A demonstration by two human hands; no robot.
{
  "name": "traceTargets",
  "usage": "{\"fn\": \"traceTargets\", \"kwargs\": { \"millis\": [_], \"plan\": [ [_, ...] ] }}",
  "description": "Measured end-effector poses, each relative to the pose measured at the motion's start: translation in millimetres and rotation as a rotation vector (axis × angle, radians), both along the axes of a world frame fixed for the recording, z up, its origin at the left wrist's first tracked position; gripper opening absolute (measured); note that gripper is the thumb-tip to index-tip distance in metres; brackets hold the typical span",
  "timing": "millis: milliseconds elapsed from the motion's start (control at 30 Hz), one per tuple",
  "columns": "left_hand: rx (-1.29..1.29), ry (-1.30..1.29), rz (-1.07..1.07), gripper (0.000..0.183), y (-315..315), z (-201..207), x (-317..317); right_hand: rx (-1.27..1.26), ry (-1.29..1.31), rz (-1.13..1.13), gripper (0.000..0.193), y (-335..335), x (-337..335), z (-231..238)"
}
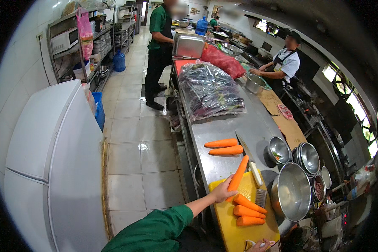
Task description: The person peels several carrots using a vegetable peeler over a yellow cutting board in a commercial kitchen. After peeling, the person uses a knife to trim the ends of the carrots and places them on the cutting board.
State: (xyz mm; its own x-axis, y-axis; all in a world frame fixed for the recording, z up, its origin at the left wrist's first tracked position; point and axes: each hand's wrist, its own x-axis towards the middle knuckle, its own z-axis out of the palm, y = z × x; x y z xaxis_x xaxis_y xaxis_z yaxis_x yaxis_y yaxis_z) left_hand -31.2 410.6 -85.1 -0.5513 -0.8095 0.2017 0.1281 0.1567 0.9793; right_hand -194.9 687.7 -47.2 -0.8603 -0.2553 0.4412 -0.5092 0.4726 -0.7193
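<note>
my left hand [221,193] has its fingers wrapped around a carrot [240,170], held slanting above the yellow cutting board [229,231]. at the lower edge, my right hand [261,246] has its fingers closed on a white tool [250,242], partly hidden. three carrots [248,211] lie on the board; two more carrots [225,150] lie beyond it on the worktop [214,128], near a knife [255,174].

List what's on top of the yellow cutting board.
Three carrots, a grey metal tool and a knife's white handle lie on the yellow cutting board. The left hand holds another carrot over it. What lies directly beneath them is covered.
</note>
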Motion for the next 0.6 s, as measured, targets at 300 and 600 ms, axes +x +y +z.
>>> {"fn": "traceTargets", "kwargs": {
  "millis": [300, 600],
  "plan": [
    [0.144, 0.216, -0.06, 0.082, -9, -24, -6, -0.18, -0.357, 0.093, 0.022, 9, -32, -42],
    [0.218, 0.239, -0.084, 0.078, -9, -6, -4, -0.1, -0.266, 0.045, 0.014, 4, -23, -28]
  ]
}}
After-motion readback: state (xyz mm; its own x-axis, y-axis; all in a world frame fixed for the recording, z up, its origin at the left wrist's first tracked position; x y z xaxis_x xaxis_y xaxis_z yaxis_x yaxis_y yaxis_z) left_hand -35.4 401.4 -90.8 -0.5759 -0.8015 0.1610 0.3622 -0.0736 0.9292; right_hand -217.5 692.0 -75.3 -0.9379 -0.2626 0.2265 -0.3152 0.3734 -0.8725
